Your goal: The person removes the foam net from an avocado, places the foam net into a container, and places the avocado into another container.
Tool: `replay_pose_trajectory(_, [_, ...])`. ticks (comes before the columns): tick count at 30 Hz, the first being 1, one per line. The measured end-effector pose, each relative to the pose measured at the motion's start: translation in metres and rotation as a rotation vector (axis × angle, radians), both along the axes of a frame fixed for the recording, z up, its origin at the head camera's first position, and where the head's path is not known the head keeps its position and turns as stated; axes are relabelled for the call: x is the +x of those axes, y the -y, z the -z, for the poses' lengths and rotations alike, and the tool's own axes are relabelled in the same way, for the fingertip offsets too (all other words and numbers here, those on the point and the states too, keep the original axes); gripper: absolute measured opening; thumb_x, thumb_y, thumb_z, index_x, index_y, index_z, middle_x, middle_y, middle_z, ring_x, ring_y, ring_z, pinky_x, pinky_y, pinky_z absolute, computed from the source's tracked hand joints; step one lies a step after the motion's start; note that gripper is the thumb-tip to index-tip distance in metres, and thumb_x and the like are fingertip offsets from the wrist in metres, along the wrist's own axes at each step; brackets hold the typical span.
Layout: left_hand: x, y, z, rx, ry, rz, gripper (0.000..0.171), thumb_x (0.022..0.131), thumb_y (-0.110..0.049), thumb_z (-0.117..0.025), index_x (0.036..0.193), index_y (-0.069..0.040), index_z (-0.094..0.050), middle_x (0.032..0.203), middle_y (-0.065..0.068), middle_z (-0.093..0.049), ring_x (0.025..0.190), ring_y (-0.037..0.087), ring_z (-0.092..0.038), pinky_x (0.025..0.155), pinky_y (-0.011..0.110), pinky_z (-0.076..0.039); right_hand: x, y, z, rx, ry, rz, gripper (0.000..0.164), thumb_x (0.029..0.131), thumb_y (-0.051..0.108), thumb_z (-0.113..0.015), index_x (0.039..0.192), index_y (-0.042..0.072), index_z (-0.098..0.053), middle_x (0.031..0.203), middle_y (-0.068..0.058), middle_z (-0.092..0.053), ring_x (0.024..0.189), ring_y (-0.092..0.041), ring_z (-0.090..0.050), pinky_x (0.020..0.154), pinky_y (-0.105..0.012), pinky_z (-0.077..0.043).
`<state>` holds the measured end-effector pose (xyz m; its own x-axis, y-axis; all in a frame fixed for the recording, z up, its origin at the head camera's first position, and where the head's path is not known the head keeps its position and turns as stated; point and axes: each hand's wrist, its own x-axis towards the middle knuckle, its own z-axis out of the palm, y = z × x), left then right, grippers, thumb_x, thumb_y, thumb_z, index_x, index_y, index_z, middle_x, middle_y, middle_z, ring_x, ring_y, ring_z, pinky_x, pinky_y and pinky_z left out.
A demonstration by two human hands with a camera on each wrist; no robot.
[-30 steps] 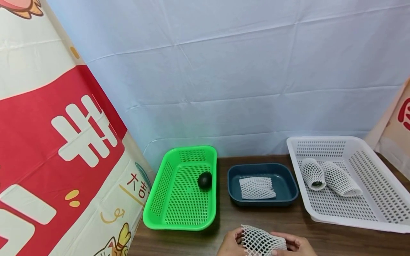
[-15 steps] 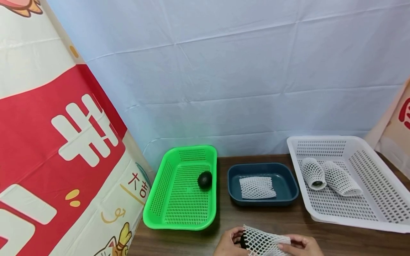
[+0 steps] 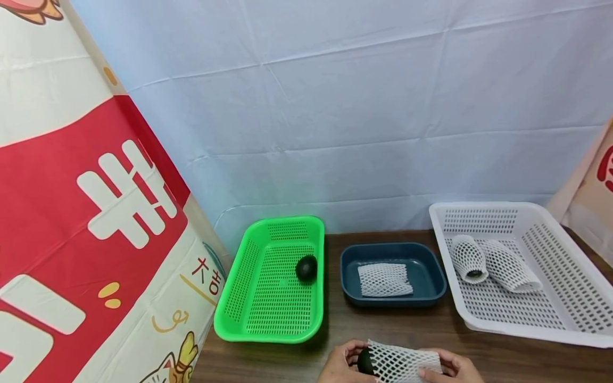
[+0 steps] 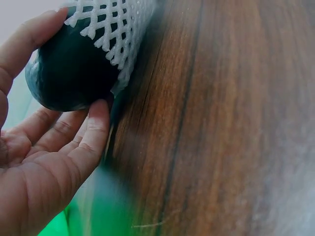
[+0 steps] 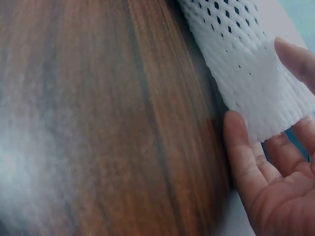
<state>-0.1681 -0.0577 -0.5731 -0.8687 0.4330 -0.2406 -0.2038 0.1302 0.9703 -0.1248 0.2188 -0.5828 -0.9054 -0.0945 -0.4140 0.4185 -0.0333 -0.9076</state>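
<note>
At the bottom of the head view, a dark avocado (image 3: 365, 362) lies partly inside a white foam net sleeve (image 3: 401, 364). My left hand (image 3: 341, 365) grips the bare end of the avocado; the left wrist view shows thumb and fingers around its dark skin (image 4: 71, 71), with the net's edge just past the fingertips. The sleeve's other end, flattened, is held by my right hand (image 3: 456, 367). In the right wrist view, that thumb lies over the net (image 5: 251, 73) and the fingers are beneath it. The net hides the avocado's far part.
A green basket (image 3: 268, 338) on the left contains one dark avocado (image 3: 306, 269). Behind the hands stands a blue tray (image 3: 392, 303) with flat foam netting (image 3: 384, 280). To the right, a white basket (image 3: 527, 332) holds two netted pieces (image 3: 468, 259). A pale cloth hangs behind.
My hands have spread slightly apart and the sleeve has stretched out lengthwise to the right. More of the avocado's dark end shows beside my left hand. Baskets and tray stay put.
</note>
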Motion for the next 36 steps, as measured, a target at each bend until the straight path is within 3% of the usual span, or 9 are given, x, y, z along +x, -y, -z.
replay_pose_trajectory(12, [0.004, -0.001, -0.015, 0.041, -0.018, -0.020, 0.050, 0.069, 0.004, -0.083, 0.114, -0.008, -0.067, 0.102, -0.002, -0.065, 0.090, 0.012, -0.062, 0.077, 0.023, -0.051, 0.002, 0.003, -0.019, 0.073, -0.065, 0.042, 0.042, 0.081, 0.022, -0.079, 0.107, -0.010, -0.067, 0.090, -0.012, -0.070, 0.080, -0.023, -0.067, 0.068, -0.034, -0.056])
replay_pose_trajectory(15, [0.007, -0.001, -0.024, 0.088, -0.006, -0.026, 0.050, 0.068, 0.002, -0.084, 0.114, -0.010, -0.067, 0.103, 0.001, -0.064, 0.090, 0.015, -0.063, 0.076, 0.025, -0.053, 0.002, 0.003, -0.026, 0.081, -0.078, 0.069, 0.042, 0.083, 0.019, -0.076, 0.109, -0.012, -0.065, 0.092, -0.013, -0.070, 0.082, -0.023, -0.068, 0.069, -0.033, -0.056])
replay_pose_trajectory(22, [0.013, 0.000, -0.053, 0.192, -0.009, -0.061, 0.053, 0.067, 0.003, -0.086, 0.114, -0.012, -0.066, 0.109, 0.007, -0.065, 0.093, 0.023, -0.067, 0.074, 0.032, -0.056, 0.002, 0.011, -0.045, 0.073, -0.108, 0.235, 0.049, 0.084, 0.014, -0.075, 0.121, -0.014, -0.057, 0.096, -0.017, -0.068, 0.082, -0.022, -0.067, 0.070, -0.035, -0.056])
replay_pose_trajectory(26, [0.011, 0.003, -0.063, 0.238, -0.055, -0.070, 0.055, 0.069, 0.003, -0.085, 0.118, -0.009, -0.063, 0.116, 0.008, -0.063, 0.098, 0.026, -0.066, 0.077, 0.032, -0.055, -0.002, 0.012, -0.054, 0.043, -0.130, 0.290, 0.060, 0.086, 0.011, -0.074, 0.132, -0.015, -0.046, 0.100, -0.013, -0.068, 0.083, -0.017, -0.066, 0.070, -0.033, -0.056])
replay_pose_trajectory(30, [0.008, 0.008, -0.070, 0.256, -0.109, -0.088, 0.056, 0.071, -0.001, -0.084, 0.122, -0.006, -0.060, 0.117, 0.011, -0.061, 0.100, 0.028, -0.065, 0.079, 0.033, -0.055, -0.011, 0.007, -0.057, -0.015, -0.168, 0.325, 0.076, 0.088, 0.013, -0.073, 0.143, -0.015, -0.029, 0.102, 0.003, -0.066, 0.085, -0.008, -0.063, 0.070, -0.028, -0.055])
replay_pose_trajectory(32, [0.006, 0.011, -0.073, 0.278, -0.130, -0.097, 0.057, 0.072, -0.001, -0.084, 0.123, -0.006, -0.059, 0.118, 0.013, -0.060, 0.102, 0.030, -0.064, 0.082, 0.035, -0.054, -0.015, 0.005, -0.056, -0.093, -0.251, 0.354, 0.068, 0.090, 0.008, -0.070, 0.143, -0.012, -0.033, 0.102, 0.006, -0.066, 0.087, -0.007, -0.063, 0.070, -0.029, -0.056])
replay_pose_trajectory(36, [0.001, 0.018, -0.080, 0.334, -0.169, -0.130, 0.059, 0.074, -0.001, -0.083, 0.127, -0.004, -0.056, 0.121, 0.016, -0.057, 0.105, 0.032, -0.061, 0.083, 0.038, -0.054, -0.024, 0.005, -0.062, -0.236, -0.380, 0.385, 0.049, 0.092, 0.002, -0.065, 0.136, 0.008, -0.046, 0.104, 0.007, -0.068, 0.090, -0.011, -0.066, 0.068, -0.031, -0.057])
